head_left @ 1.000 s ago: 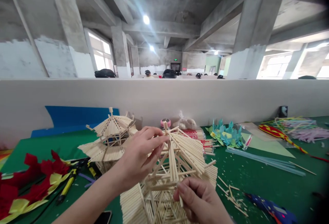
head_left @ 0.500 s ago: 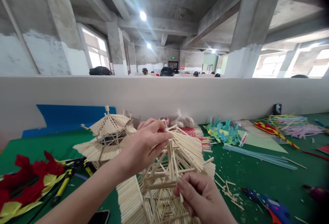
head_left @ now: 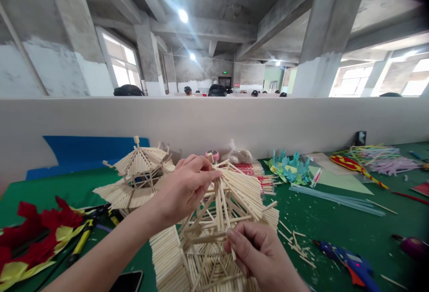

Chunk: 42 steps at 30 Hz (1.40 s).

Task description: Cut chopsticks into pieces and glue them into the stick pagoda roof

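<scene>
A pavilion model made of thin wooden sticks (head_left: 169, 258) stands in front of me, its roof partly covered on the right side. Near the roof's peak, my left hand (head_left: 189, 187) is closed, thumb and fingers pinching the upper end of a wooden stick (head_left: 225, 202). Lower down, my right hand (head_left: 254, 249) is closed on that stick's bottom end, at the frame's eave. The stick slopes from peak to eave beside other bare roof sticks. Fingers hide the exact contact at the top. Behind my left forearm is a second, fully roofed stick pavilion (head_left: 142, 162).
A blue glue gun (head_left: 345, 258) lies at right near stick offcuts (head_left: 296, 245). Packs of sticks (head_left: 250, 169) and a teal paper flower piece (head_left: 290, 167) sit behind. At left are red and yellow cloth (head_left: 40, 225), pliers (head_left: 82, 238) and a phone (head_left: 129, 281).
The view has shifted slightly, so most things appear a little higher and further left. Both hands keep nearly the same grip on the stick.
</scene>
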Each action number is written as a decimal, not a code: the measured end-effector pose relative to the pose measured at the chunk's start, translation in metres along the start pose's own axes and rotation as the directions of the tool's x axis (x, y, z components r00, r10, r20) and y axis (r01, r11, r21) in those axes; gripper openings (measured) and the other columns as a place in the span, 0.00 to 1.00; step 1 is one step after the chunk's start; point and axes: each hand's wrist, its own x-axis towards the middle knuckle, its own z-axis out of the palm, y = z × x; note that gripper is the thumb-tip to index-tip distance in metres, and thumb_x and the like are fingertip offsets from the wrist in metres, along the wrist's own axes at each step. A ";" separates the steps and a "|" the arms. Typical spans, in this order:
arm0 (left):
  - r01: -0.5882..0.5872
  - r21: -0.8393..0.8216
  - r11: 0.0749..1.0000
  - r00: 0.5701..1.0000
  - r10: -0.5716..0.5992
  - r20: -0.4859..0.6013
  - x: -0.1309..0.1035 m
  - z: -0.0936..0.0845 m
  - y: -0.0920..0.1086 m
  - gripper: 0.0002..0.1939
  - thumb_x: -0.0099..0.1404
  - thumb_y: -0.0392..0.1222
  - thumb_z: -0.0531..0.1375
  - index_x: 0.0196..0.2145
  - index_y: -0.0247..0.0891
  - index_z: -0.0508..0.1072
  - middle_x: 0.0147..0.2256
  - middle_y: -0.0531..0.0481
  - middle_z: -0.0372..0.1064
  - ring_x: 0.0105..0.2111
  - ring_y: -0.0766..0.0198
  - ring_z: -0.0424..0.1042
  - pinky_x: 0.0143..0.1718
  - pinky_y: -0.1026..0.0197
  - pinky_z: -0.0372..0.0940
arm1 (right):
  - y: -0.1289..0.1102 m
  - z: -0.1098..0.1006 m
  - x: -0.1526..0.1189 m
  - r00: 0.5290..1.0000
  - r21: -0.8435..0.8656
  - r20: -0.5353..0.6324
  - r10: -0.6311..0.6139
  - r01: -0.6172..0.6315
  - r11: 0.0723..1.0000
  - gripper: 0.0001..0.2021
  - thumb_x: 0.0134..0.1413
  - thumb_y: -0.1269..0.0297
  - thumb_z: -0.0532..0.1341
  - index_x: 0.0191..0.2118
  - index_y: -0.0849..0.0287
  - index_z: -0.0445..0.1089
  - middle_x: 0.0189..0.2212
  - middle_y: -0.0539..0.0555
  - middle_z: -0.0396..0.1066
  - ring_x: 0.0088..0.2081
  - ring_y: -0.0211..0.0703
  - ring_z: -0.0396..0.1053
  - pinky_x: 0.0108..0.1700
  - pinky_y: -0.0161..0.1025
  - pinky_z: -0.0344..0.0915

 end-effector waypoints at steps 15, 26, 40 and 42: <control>-0.021 -0.083 0.996 0.999 0.018 -0.026 -0.002 0.002 -0.003 0.17 0.61 0.28 0.47 0.42 0.42 0.69 0.32 0.48 0.61 0.34 0.62 0.59 0.34 0.55 0.58 | -0.001 0.000 0.000 1.000 0.019 0.004 0.013 -0.013 1.000 0.18 0.44 0.48 0.58 0.19 0.60 0.67 0.09 0.42 0.51 0.12 0.26 0.45 0.16 0.29 0.47; -0.047 -0.026 0.999 0.998 0.046 -0.054 -0.003 0.005 -0.003 0.18 0.60 0.27 0.47 0.43 0.42 0.68 0.32 0.48 0.62 0.34 0.62 0.59 0.34 0.56 0.57 | -0.001 0.000 -0.001 1.000 0.008 0.000 0.029 -0.029 1.000 0.19 0.44 0.47 0.58 0.19 0.60 0.67 0.09 0.42 0.50 0.13 0.27 0.46 0.16 0.29 0.46; -0.044 0.026 0.999 0.999 0.044 -0.025 -0.007 0.008 -0.001 0.20 0.59 0.26 0.48 0.46 0.41 0.66 0.34 0.47 0.61 0.37 0.59 0.58 0.36 0.53 0.55 | -0.001 0.000 -0.002 0.999 0.007 -0.004 0.037 -0.037 0.999 0.19 0.44 0.48 0.58 0.20 0.60 0.67 0.09 0.42 0.51 0.13 0.26 0.46 0.16 0.29 0.47; -0.037 0.017 0.999 0.999 0.037 -0.025 -0.007 0.007 -0.001 0.20 0.59 0.26 0.48 0.45 0.41 0.67 0.34 0.47 0.61 0.36 0.60 0.59 0.36 0.54 0.55 | 0.000 -0.001 -0.002 0.999 -0.007 -0.004 0.035 -0.035 0.999 0.19 0.45 0.47 0.58 0.20 0.60 0.67 0.09 0.42 0.51 0.13 0.27 0.46 0.16 0.29 0.46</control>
